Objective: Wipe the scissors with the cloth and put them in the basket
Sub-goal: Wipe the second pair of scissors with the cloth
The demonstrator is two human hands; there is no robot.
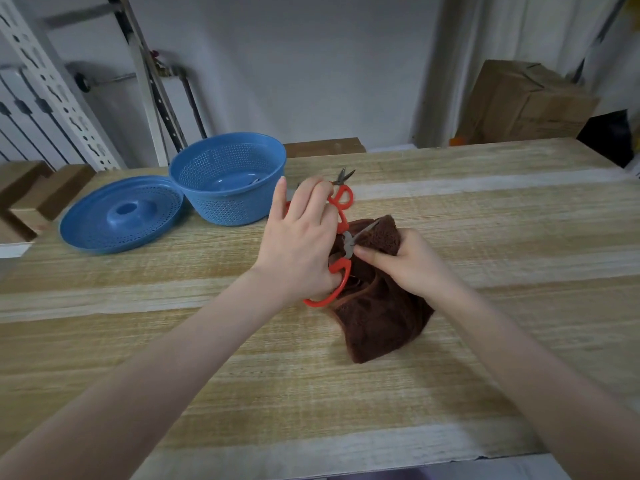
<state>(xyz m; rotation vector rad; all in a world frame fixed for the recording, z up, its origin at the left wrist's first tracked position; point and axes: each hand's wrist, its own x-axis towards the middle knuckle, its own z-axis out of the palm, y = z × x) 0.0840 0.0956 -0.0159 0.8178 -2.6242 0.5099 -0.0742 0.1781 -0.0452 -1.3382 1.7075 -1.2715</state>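
Observation:
A pair of scissors with orange handles (335, 285) is gripped in my left hand (300, 244) above the middle of the wooden table, handles spread apart. Its grey blades (363, 233) run into a bunched brown cloth (381, 320). My right hand (405, 261) pinches the top of that cloth around the blades, while the rest of it hangs down onto the table. A second orange-handled pair (343, 194) lies just behind my left hand, short blades pointing away, partly hidden by my fingers. The blue perforated basket (225, 206) stands at the back left.
A blue perforated lid (121, 220) lies upturned left of the basket, touching it. Something small and grey shows inside the basket, too unclear to name. Cardboard boxes (519, 102) stand beyond the far right edge; metal racking (52, 91) rises at the back left.

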